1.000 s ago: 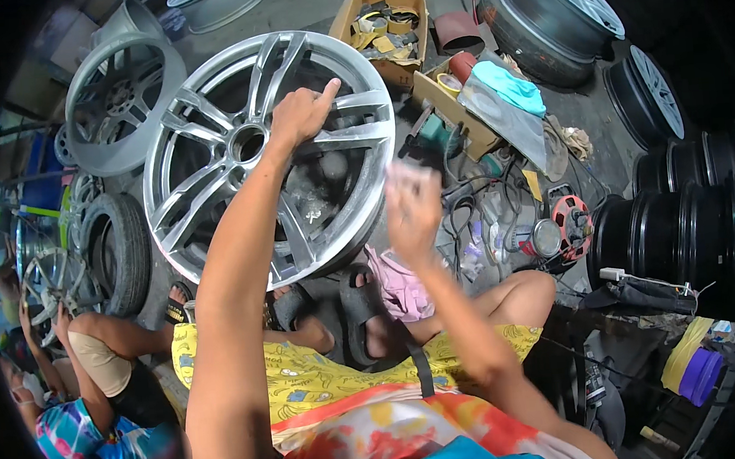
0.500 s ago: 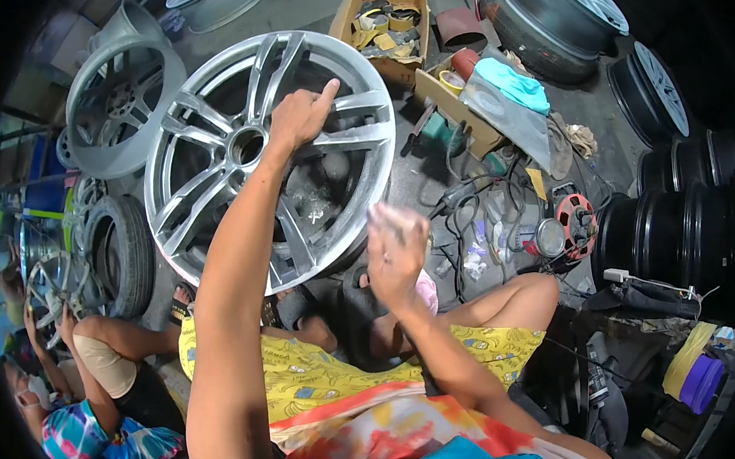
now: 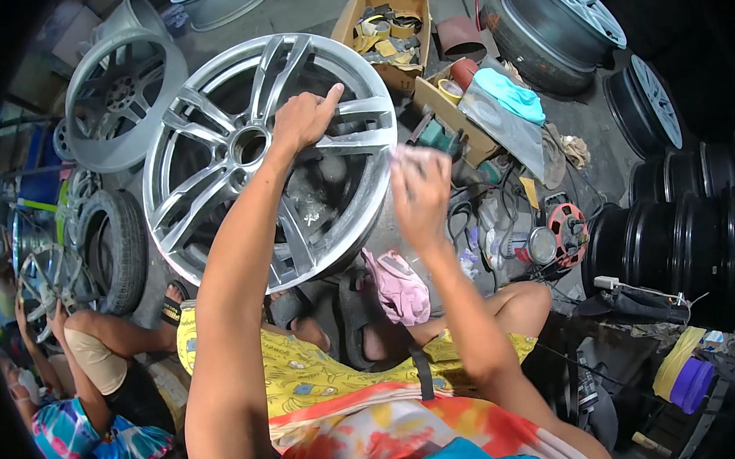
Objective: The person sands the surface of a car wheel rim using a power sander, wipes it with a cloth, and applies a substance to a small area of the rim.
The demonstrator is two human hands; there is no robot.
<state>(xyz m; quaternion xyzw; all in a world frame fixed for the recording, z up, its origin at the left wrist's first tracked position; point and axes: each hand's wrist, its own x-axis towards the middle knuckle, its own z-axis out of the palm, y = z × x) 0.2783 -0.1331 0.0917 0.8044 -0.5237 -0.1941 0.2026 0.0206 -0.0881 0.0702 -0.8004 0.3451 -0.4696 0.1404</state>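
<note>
A silver alloy wheel (image 3: 359,230) with paired spokes lies in front of me, tilted, above my feet. My left hand (image 3: 304,122) is closed over a spoke to the right of its centre hole, one digit stretched out toward the outer edge. At the wheel's right edge is my right hand (image 3: 422,188), fingers bent and pressed together, slightly blurred. A small pale bit shows at its fingertips, too unclear to name. Below that hand a pink cloth (image 3: 398,286) lies close to my right leg.
Past the wheel stands a cardboard box (image 3: 382,35) of tape rolls and scraps. To the right are a turquoise cloth (image 3: 506,95), a green power tool (image 3: 436,133), cables and a red cable reel (image 3: 568,234). Dark wheel barrels (image 3: 671,240) line the right. At left sit a tyre (image 3: 115,253) and another person (image 3: 102,431).
My right hand has moved right and up, from nearer my lap to the wheel's right edge, uncovering the pink cloth. The left hand stays on its spoke.
</note>
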